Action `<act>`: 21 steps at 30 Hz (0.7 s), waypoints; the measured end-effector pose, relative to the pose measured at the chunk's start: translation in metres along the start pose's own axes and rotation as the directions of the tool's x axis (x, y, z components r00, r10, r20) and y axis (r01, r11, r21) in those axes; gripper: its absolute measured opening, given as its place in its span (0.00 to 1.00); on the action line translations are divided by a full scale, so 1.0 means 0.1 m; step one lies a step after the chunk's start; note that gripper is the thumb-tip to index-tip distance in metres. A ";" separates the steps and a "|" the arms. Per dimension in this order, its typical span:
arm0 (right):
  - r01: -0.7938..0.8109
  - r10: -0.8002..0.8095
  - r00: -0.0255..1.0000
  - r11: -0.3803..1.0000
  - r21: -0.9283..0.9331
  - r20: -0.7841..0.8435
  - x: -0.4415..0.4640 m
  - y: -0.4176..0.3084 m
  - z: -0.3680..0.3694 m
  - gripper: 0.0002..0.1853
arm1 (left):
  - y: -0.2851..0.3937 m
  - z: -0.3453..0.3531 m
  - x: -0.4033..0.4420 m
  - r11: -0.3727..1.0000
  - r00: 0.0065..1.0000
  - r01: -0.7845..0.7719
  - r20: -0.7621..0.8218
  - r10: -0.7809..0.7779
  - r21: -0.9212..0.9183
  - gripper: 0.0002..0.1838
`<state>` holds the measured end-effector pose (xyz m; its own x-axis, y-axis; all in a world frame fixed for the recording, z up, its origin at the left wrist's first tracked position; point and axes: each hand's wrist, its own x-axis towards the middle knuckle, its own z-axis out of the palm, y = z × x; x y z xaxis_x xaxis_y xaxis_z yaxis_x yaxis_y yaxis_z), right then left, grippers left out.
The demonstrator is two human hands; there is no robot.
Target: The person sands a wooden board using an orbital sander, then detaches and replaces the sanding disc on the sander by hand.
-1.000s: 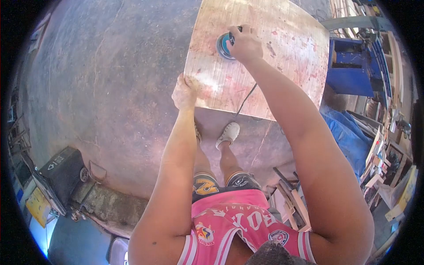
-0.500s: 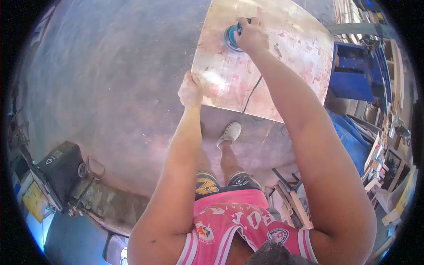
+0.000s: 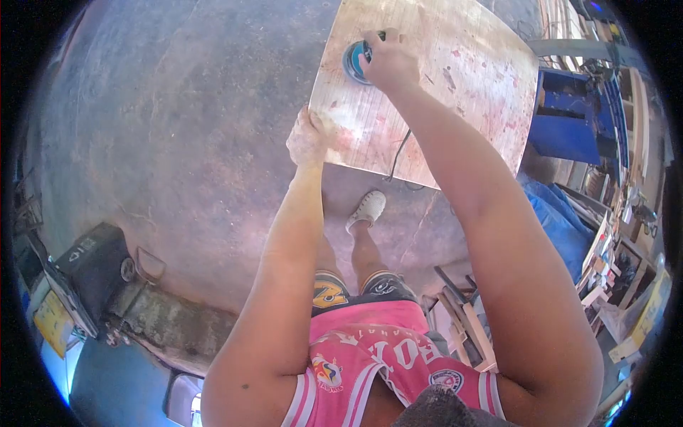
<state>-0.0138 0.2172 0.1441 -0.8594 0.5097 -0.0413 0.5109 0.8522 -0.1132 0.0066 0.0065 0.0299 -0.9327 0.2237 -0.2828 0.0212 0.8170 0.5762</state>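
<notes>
My right hand point(image 3: 393, 62) is wrapped round a teal electric sander point(image 3: 353, 64), whose round base rests on the upper left part of a wooden board point(image 3: 477, 85). Reddish stains and scuffs mark the board's pale surface. A dark cord point(image 3: 400, 153) hangs over the near edge of the board, partly hidden by my right forearm. My left hand point(image 3: 307, 139) grips the board's left edge near its closest corner, thumb on top. What supports the board is hidden beneath it.
Blue cabinets point(image 3: 567, 117) and a blue tarp point(image 3: 558, 217) stand to the right, with stacked timber and scraps beyond. Wood pieces point(image 3: 466, 324) lie near my right side. A black box point(image 3: 92, 260) sits at lower left. Concrete floor point(image 3: 171, 135) spreads to the left.
My right hand has slid the sander left across the board, toward its left edge. My left hand keeps its hold on the edge.
</notes>
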 end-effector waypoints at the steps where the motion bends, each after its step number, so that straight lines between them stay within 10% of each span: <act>1: 0.030 -0.030 1.000 1.000 0.004 -0.005 -0.03 -0.03 0.00 0.20 | 0.01 -0.01 0.00 1.000 1.000 0.001 -0.005 -0.001 -0.011 0.27; 21: 0.058 -0.057 0.998 0.998 -0.018 0.021 -0.20 -0.19 0.09 0.25 | 0.02 -0.04 0.00 0.999 1.000 -0.006 -0.020 0.005 -0.037 0.23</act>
<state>-0.0065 0.1897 0.1379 -0.8876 0.4573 -0.0556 0.4606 0.8823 -0.0970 0.0055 0.0060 0.0340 -0.9395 0.2173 -0.2649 0.0134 0.7958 0.6054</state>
